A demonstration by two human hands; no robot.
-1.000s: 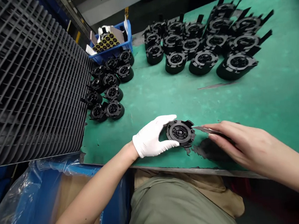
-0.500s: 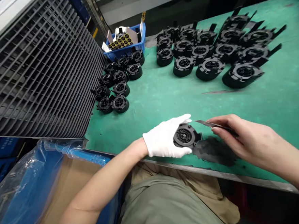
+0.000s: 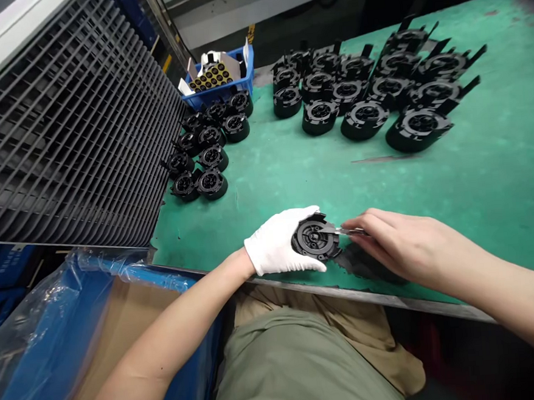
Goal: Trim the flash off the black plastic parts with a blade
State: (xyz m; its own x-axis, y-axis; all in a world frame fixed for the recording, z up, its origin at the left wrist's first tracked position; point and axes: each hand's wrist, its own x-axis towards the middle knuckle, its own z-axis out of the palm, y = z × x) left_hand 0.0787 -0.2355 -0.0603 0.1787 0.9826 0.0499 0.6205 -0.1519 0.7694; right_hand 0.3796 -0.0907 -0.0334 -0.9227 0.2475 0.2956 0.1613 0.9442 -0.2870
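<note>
My left hand [image 3: 277,245], in a white glove, grips a round black plastic part [image 3: 314,238] near the front edge of the green table [image 3: 429,170]. My bare right hand [image 3: 389,243] pinches a thin metal blade [image 3: 342,230] whose tip rests on the part's upper right rim. A dark patch of scrapings lies on the table just under the right hand.
Two groups of similar black parts stand further back: small ones [image 3: 203,146] at the left, larger stacked ones [image 3: 369,89] at the right. A blue bin [image 3: 217,78] sits behind them. A dark slatted grille [image 3: 61,135] leans at the left; a plastic-lined box [image 3: 75,335] is below.
The blade in my right hand moved left onto the part's rim. My left hand shifted slightly left and turned the part to face up more.
</note>
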